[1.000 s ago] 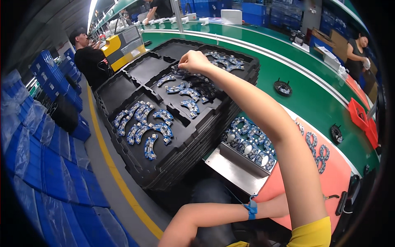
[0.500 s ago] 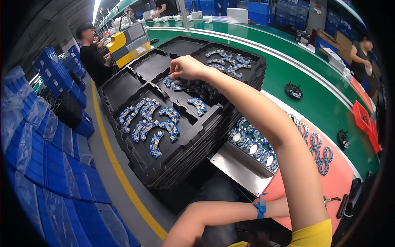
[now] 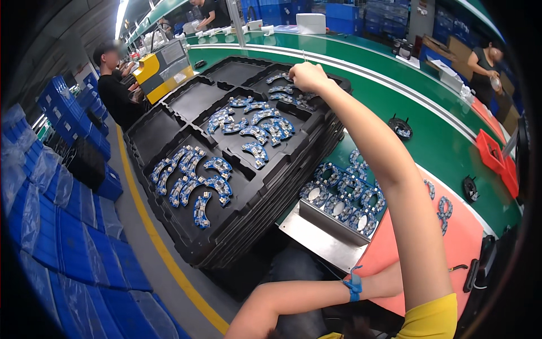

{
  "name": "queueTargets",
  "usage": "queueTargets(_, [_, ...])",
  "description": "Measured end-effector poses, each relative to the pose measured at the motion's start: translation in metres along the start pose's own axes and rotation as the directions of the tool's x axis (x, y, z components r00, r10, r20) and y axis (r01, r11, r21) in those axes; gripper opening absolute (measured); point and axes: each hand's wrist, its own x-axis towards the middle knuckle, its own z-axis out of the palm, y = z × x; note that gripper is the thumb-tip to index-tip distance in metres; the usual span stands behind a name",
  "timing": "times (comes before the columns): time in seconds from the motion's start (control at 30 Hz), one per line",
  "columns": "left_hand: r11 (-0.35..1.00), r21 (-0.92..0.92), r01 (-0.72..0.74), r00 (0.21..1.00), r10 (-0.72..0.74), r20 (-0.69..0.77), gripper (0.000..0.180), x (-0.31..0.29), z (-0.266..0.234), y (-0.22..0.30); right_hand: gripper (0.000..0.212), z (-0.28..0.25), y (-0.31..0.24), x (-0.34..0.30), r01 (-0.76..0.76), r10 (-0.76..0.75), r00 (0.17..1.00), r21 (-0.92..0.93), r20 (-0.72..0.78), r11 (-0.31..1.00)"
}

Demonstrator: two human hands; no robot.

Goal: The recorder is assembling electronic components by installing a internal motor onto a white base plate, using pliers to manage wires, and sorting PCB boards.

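My right hand (image 3: 308, 77) reaches over the far right compartment of a black plastic tray (image 3: 195, 240), its fingers bent down and closed. Whatever they may hold is hidden. Just beneath it lie curved blue circuit boards (image 3: 280, 89). More arc-shaped circuit boards (image 3: 254, 134) fill part of the middle compartment, and several others (image 3: 201, 209) lie in the near one. A blue strap (image 3: 354, 287) circles my left wrist. My left hand (image 3: 388, 281) rests over the salmon-coloured mat (image 3: 379, 271), its fingers hidden behind my right arm.
The tray tops a stack of similar trays. Beside it, a metal box (image 3: 324, 240) holds ring-shaped boards. Round black parts (image 3: 400, 129) and red bins (image 3: 490, 151) sit on the green bench (image 3: 361, 96). Blue crates (image 3: 73, 271) line the left; a person (image 3: 113, 85) stands beyond.
My right hand has moved from the middle compartment to the far right one, uncovering the boards in the middle. My left arm stays nearly in place. The whole view has shifted slightly.
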Motion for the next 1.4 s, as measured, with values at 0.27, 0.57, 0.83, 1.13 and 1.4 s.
queueTargets(0.27, [0.997, -0.08, -0.021, 0.999, 0.017, -0.047, 0.029, 0.003, 0.002, -0.013, 0.025, -0.012, -0.007, -0.012, 0.331, -0.329, 0.944, 0.084, -0.036, 0.94])
queueTargets(0.57, [0.974, 0.122, -0.189, 0.982, 0.189, 0.007, 0.028, 0.021, 0.024, -0.07, 0.032, -0.033, 0.033, -0.036, 0.376, -0.35, 0.908, 0.078, -0.231, 0.923])
queueTargets(0.83, [0.227, 0.904, -0.361, 0.932, 0.074, 0.354, 0.035, 0.018, 0.004, -0.029, 0.019, -0.109, 0.079, -0.25, 0.259, -0.102, 0.918, 0.383, -0.384, 0.887])
queueTargets(1.13, [0.233, 0.906, -0.352, 0.935, 0.048, 0.351, 0.023, 0.035, 0.015, -0.033, 0.017, -0.161, 0.213, -0.513, -0.625, 0.669, 0.724, 0.247, -0.171, 0.74])
queueTargets(1.4, [0.257, 0.92, -0.295, 0.955, 0.075, 0.285, 0.015, 0.043, 0.02, -0.029, 0.03, -0.133, 0.286, -0.585, -0.827, 0.739, 0.555, -0.353, -0.382, 0.438])
